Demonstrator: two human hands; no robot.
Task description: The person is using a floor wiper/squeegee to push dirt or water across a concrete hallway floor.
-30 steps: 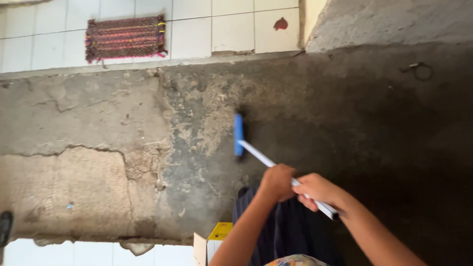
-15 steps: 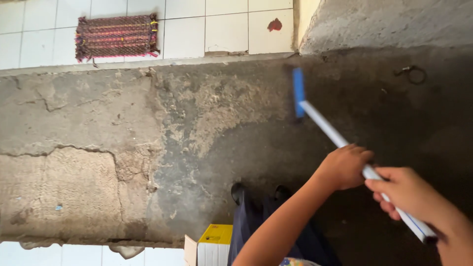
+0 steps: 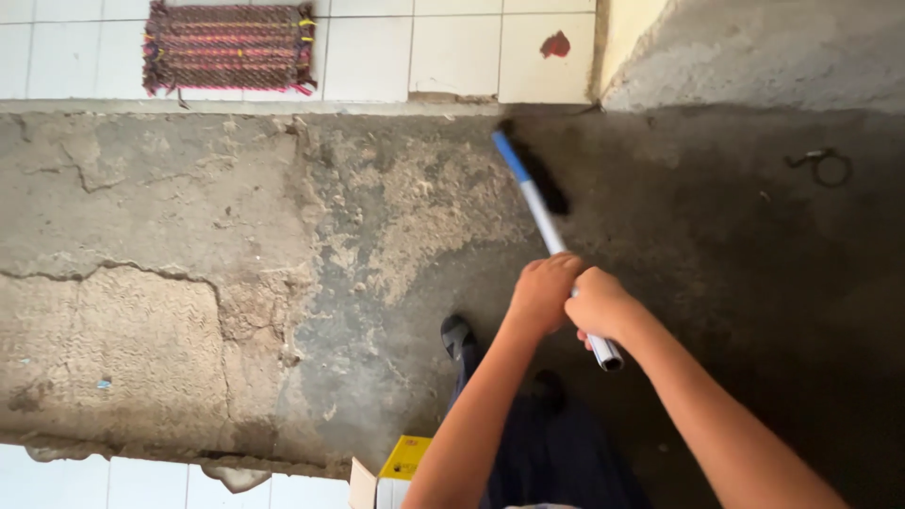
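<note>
Cracked, stained concrete floor [image 3: 189, 283] fills most of the head view, darker and damp-looking toward the right, with white tiles [image 3: 443, 47] along the top edge and a woven red-and-purple mat [image 3: 229, 47] lying on them.

Both hands are bunched together on the white handle of a long brush [image 3: 542, 203]. The left hand [image 3: 544, 294] has its fingers wrapped around the shaft, and the right hand [image 3: 600, 307] is closed on it just behind, touching the left, with the handle's end sticking out below.

Half a second ago the hands were spread apart along the handle and the blue head sat further right; a second ago it was nearer the person, in the middle of the floor. Now the head [image 3: 528, 170] reaches up close to the tile step, its dark bristles on the concrete. That reads as a scrubbing stroke pushed out toward the edge, working the boundary between wet and dry patches.

A dark shoe [image 3: 457, 335] shows below the arms, and a yellow-and-white box [image 3: 401, 467] sits at the bottom edge.
</note>
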